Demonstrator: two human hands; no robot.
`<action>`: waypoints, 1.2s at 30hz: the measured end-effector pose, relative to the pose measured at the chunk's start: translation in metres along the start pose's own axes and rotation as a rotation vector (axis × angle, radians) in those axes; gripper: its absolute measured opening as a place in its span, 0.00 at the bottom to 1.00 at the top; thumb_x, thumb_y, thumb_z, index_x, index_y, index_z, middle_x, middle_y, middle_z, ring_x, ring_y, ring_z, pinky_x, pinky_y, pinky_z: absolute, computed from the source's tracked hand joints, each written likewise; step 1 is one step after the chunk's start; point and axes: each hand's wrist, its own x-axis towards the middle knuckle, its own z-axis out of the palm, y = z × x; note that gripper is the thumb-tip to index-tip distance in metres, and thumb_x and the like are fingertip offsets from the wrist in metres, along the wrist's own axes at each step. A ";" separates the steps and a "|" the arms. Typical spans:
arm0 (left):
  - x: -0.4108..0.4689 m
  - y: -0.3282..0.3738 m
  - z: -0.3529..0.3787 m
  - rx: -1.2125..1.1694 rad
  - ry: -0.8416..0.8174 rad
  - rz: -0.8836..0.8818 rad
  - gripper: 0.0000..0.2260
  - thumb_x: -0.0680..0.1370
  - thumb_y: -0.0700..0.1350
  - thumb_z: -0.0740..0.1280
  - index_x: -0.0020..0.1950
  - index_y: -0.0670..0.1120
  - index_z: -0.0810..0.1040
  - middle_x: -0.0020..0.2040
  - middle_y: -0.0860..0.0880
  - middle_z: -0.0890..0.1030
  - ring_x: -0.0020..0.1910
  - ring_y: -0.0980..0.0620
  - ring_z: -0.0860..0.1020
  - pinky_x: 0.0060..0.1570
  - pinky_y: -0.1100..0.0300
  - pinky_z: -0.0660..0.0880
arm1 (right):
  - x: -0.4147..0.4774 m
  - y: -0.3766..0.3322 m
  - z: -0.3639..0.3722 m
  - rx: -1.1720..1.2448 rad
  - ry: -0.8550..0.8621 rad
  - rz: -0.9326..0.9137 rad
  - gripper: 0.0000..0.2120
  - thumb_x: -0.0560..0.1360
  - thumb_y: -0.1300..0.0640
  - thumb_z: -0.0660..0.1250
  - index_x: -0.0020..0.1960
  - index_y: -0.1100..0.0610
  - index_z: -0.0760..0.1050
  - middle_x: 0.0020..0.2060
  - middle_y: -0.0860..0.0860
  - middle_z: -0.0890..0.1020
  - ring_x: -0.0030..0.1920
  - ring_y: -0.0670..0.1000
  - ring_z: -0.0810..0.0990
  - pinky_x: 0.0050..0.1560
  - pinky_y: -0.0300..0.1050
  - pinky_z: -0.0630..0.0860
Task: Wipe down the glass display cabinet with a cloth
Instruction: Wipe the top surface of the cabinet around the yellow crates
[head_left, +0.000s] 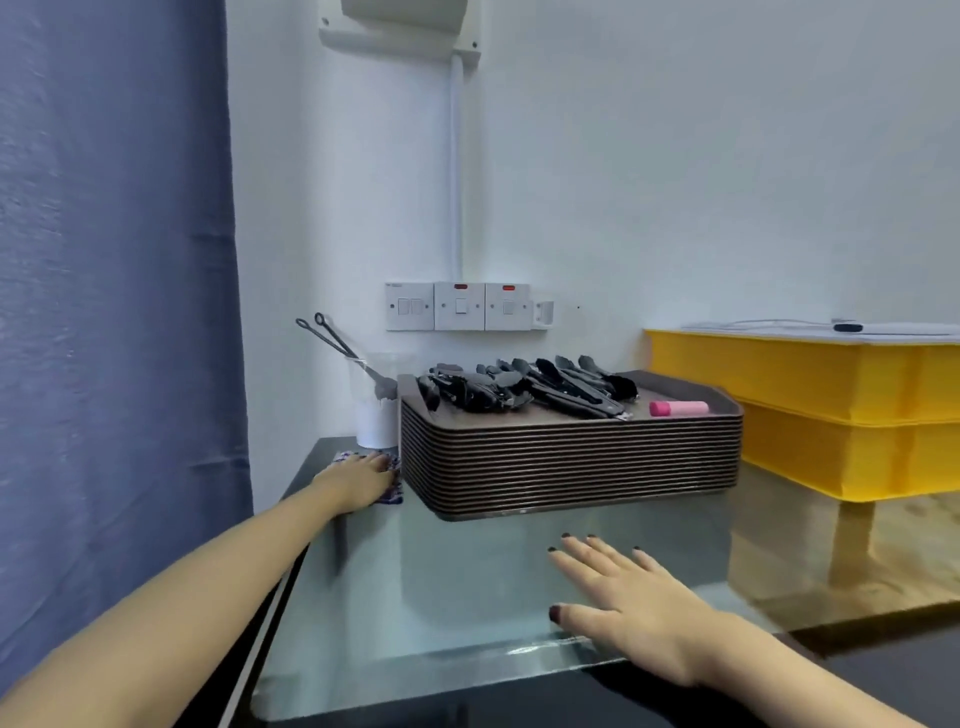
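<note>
Cloth (392, 494) mostly hidden under left hand (358, 480). Yellow crates (841, 410) cut off at right edge. Wall fixture (400, 26) cropped at top. Small dark object (848, 327) on crates too small to tell.

No text, label, brand or number can be read. A small dark marking is seen at the top left corner of the leftmost wall switch plate (409, 306), but it is too small to be made out.

Flat left hand (358, 480), splayed right hand (626, 597)
</note>
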 end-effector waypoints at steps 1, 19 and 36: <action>-0.009 0.003 0.002 -0.002 0.002 0.042 0.21 0.83 0.49 0.47 0.74 0.46 0.60 0.76 0.46 0.59 0.72 0.44 0.59 0.70 0.49 0.56 | 0.001 0.000 0.001 -0.005 0.001 -0.002 0.31 0.78 0.36 0.47 0.77 0.45 0.43 0.76 0.43 0.41 0.75 0.44 0.38 0.74 0.52 0.39; 0.008 -0.030 0.002 0.074 0.088 -0.141 0.18 0.80 0.50 0.48 0.68 0.50 0.66 0.70 0.46 0.67 0.68 0.44 0.65 0.65 0.48 0.63 | 0.010 -0.011 -0.009 -0.120 -0.149 0.073 0.47 0.61 0.24 0.34 0.76 0.43 0.36 0.75 0.44 0.36 0.75 0.46 0.36 0.73 0.53 0.38; -0.003 0.000 0.007 0.416 0.055 0.334 0.21 0.81 0.40 0.54 0.74 0.45 0.61 0.74 0.45 0.59 0.71 0.43 0.60 0.68 0.43 0.61 | 0.012 -0.013 -0.012 -0.138 -0.191 0.071 0.57 0.46 0.25 0.29 0.75 0.41 0.35 0.75 0.42 0.35 0.75 0.46 0.37 0.74 0.53 0.40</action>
